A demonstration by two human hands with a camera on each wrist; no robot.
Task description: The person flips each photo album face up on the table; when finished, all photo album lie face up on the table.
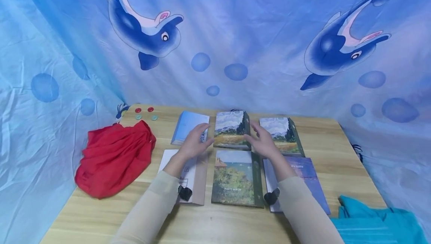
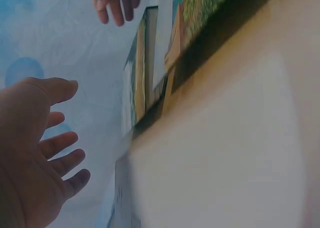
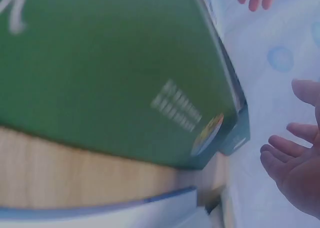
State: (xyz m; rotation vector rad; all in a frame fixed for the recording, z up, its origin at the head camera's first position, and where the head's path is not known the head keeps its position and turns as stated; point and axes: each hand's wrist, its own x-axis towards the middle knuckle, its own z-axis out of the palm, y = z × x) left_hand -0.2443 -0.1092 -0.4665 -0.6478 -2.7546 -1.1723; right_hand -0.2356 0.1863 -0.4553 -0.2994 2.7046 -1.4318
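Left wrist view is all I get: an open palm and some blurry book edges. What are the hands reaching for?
Observer: Both hover either side of a small album with a painted wheat-field cover, middle of the back row on the wooden table. The left hand and right hand are open.
Operator: How many albums are there?
Observer: Six, in two rows of three.
Operator: Anything else on the table?
Observer: A crumpled red cloth at the left and a teal cloth at the near right corner.

Albums [image 1: 232,133] edge to edge — no gaps
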